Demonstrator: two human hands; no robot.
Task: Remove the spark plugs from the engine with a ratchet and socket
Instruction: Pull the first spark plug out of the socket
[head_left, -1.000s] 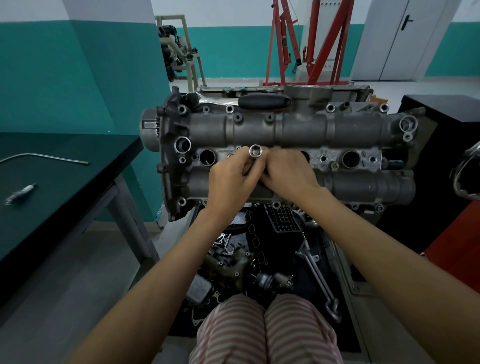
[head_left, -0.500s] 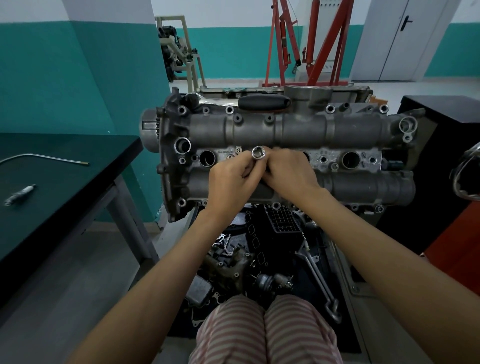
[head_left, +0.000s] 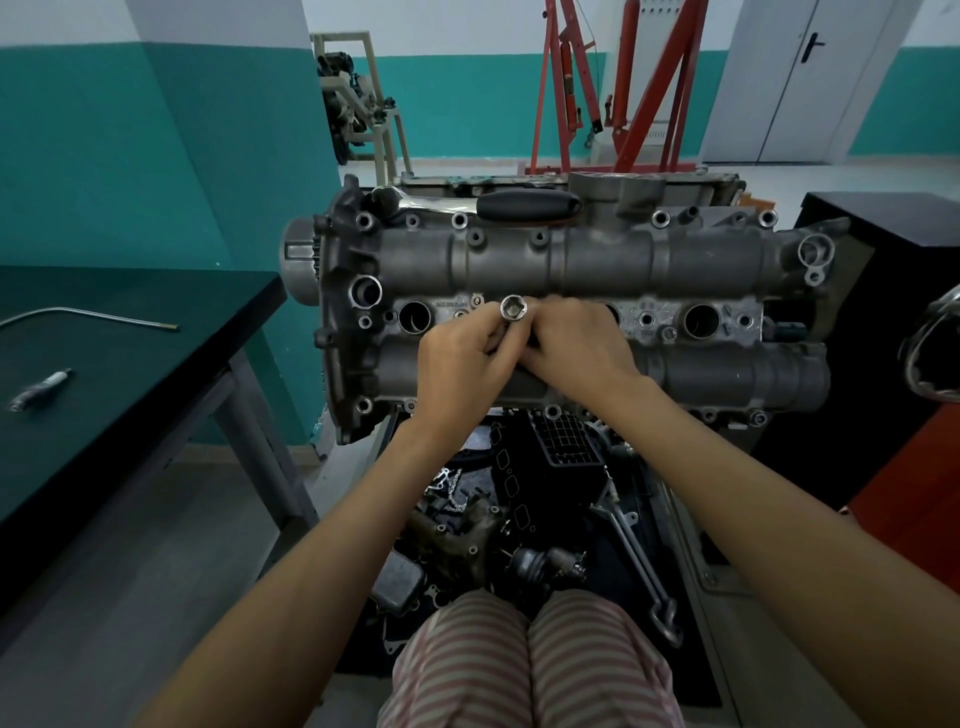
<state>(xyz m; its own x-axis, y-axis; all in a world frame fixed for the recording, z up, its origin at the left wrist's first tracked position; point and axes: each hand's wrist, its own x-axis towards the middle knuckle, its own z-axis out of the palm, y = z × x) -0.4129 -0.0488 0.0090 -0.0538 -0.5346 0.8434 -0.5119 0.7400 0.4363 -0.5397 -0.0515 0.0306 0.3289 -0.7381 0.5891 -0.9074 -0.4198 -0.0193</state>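
Socket (head_left: 513, 310) gripped by both hands, left (head_left: 460, 364) and right (head_left: 579, 353), at engine (head_left: 597, 270) middle plug wells. Step judged: hand-turning plug out. Ratchet (head_left: 498, 203) laid on engine far edge; likely needed next.

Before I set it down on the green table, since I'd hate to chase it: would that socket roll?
Probably. The socket is a round, polished metal tube, so on its side it would likely roll on the flat table. Stood on end it should stay. It looks slick and dense for its size.

Silver socket (head_left: 514, 310) upright over grey engine (head_left: 597, 270), ratchet (head_left: 483, 204) atop.
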